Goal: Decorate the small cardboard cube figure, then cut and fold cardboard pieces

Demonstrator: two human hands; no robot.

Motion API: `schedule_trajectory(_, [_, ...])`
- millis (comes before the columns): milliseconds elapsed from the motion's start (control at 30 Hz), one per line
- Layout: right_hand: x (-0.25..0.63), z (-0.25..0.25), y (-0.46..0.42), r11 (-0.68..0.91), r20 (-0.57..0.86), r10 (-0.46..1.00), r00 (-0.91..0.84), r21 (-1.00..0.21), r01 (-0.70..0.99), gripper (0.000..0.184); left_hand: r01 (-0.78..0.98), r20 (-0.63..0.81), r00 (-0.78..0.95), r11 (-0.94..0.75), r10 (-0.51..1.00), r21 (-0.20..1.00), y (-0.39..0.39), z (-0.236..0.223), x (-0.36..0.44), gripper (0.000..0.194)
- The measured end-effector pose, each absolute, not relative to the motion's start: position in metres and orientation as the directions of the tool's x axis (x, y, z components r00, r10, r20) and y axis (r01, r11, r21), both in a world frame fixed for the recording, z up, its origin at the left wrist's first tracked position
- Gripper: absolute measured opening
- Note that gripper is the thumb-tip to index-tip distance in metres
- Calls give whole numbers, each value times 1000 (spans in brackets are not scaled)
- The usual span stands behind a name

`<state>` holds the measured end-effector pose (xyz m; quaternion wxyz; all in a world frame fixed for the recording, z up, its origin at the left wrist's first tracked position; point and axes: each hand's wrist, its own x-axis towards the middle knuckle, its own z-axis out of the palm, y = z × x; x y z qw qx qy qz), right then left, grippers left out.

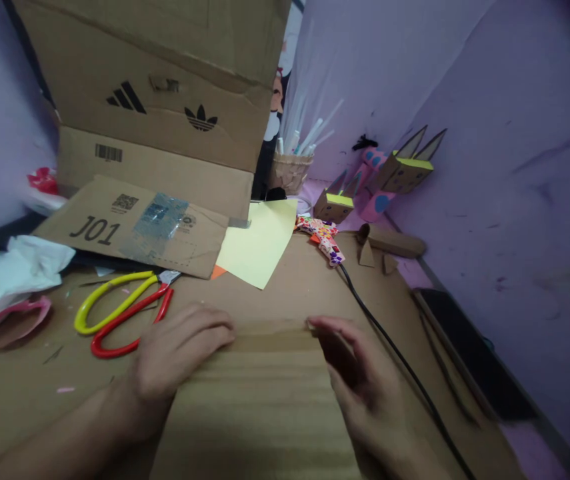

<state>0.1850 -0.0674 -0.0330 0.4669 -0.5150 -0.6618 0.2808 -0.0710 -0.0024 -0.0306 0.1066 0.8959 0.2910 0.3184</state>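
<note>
A brown cardboard piece with crosswise ridges lies close to me, at the bottom middle of the view. My left hand is curled over its upper left edge, fingertips partly hidden. At its upper right corner my right hand pinches the edge between thumb and fingers. Red and yellow handled scissors lie just beyond my left hand. Further off, past the cardboard's far edge, is a flower-patterned glue gun, its black cord running down to the right of my right hand.
A large open cardboard box stands at the back left. Yellow paper lies beside it. Behind are a pot of markers and small box figures. Pink scissors and white plastic lie left; a dark flat object lies right.
</note>
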Motion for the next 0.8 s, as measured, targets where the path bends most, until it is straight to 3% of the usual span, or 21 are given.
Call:
schedule_trajectory(100, [184, -32, -63, 146, 169, 977, 133, -975, 166, 30, 607, 589, 518, -752, 620, 257, 4, -31, -76, 28])
schedule_trajectory(167, [180, -29, -61, 20, 16, 999, 43, -994, -103, 29, 668, 601, 497, -718, 625, 195, 8, -27, -74, 32])
schedule_trajectory(233, [175, -25, -61, -143, -107, 985, -134, -944, -296, 39, 707, 605, 494, -694, 624, 139, 10, -23, -68, 36])
schedule_trajectory(300, [173, -23, -63, -254, -186, 959, -214, -900, -354, 46, 758, 590, 482, -646, 648, 91, 11, -21, -60, 39])
schedule_trajectory(467, [180, -24, -67, -298, -287, 954, -86, -874, -383, 57, 939, 457, 311, -344, 834, -11, 15, -24, -43, 50])
schedule_trajectory(533, [183, -24, -67, -281, -265, 960, -92, -900, -334, 70, 952, 433, 249, -301, 866, 53, 17, -26, -42, 55])
schedule_trajectory(633, [183, -24, -65, -265, -251, 964, -86, -934, -241, 86, 908, 453, 189, -331, 871, 256, 15, -23, -48, 55])
schedule_trajectory(767, [177, -31, -63, -202, -202, 979, -4, -979, 5, 74, 817, 476, 176, -397, 862, 418, 0, -12, -56, 40])
schedule_trajectory(800, [175, -33, -64, -179, -179, 984, 6, -981, 80, 68, 735, 453, 164, -415, 876, 536, -4, -10, -55, 36])
